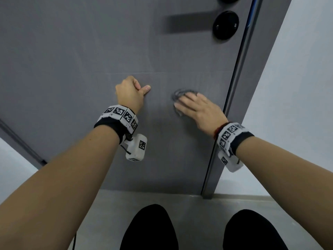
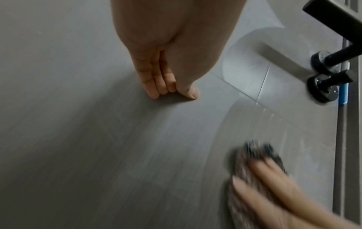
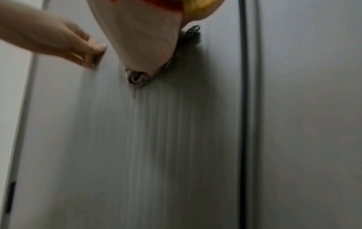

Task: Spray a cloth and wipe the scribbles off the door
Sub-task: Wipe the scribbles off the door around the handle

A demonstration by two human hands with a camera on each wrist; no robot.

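Observation:
The grey door (image 1: 81,51) fills the head view. My right hand (image 1: 187,102) lies flat on it with straight fingers, pressing a crumpled checked cloth (image 1: 177,93) against the panel, right of centre. The cloth (image 2: 252,155) is blurred under those fingers in the left wrist view, and its folds (image 3: 137,79) poke out below the right hand (image 3: 145,38). Thin wet streaks (image 3: 156,124) run along the panel from the cloth. My left hand (image 1: 133,91) rests on the door left of the cloth, fingers (image 2: 156,83) curled, thumb out, holding nothing. I cannot make out any scribbles.
A black lever handle (image 2: 333,58) and a round black lock rosette (image 1: 225,25) sit above the right hand near the door's edge (image 1: 239,69). A pale wall (image 1: 297,87) lies right of the door. My dark legs (image 1: 149,228) stand on the grey floor (image 1: 189,201).

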